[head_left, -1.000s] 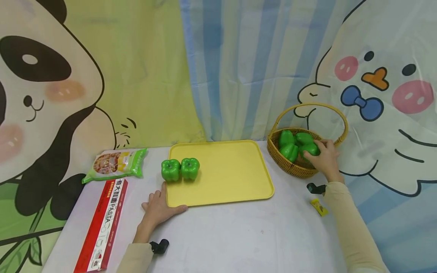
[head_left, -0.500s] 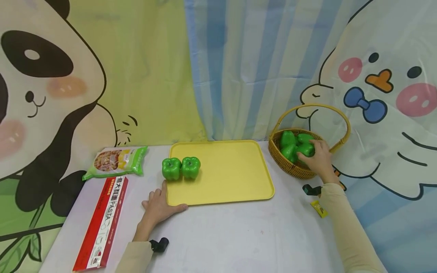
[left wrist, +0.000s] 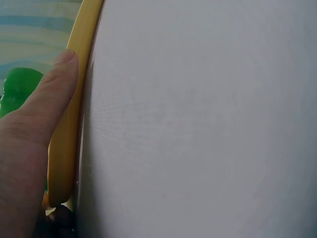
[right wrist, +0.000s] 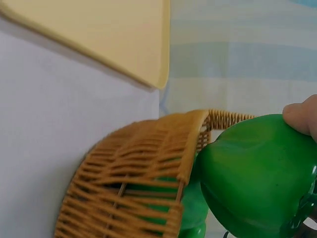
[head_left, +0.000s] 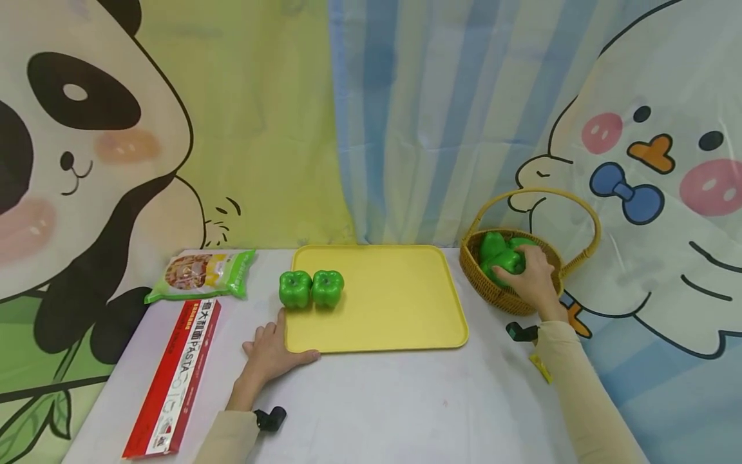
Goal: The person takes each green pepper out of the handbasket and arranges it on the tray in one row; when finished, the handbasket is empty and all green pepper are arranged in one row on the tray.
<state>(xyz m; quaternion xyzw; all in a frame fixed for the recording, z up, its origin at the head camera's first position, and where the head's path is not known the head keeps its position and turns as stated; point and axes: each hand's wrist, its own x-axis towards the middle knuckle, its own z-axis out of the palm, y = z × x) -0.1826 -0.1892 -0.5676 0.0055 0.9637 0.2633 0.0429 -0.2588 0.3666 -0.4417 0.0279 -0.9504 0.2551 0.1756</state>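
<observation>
My left hand (head_left: 269, 351) rests at the near left corner of the yellow tray (head_left: 400, 303), fingers spread along its sides. In the left wrist view the thumb (left wrist: 49, 96) lies straight against the tray's rim (left wrist: 65, 158). Two green bell peppers, a left one (head_left: 295, 289) and a right one (head_left: 328, 288), stand side by side at the tray's left. At the wicker basket (head_left: 485, 291), my right hand (head_left: 533, 278) grips a green bell pepper (right wrist: 257, 173) between thumb and fingers. More green peppers (head_left: 491, 245) lie inside the basket, partly hidden by the hand and the held one.
A green food bag (head_left: 199, 275) and a red-and-white pasta box (head_left: 172, 380) lie left of the tray. The basket's handle (head_left: 539, 191) arches over its opening. A small yellow packet (head_left: 540, 368) lies beneath the right forearm. A patterned curtain (head_left: 400, 129) hangs behind the table.
My right hand has shifted slightly left and its pepper has moved leftward over the basket's other peppers. The left hand stays at the tray corner. The head view has shifted a little.
</observation>
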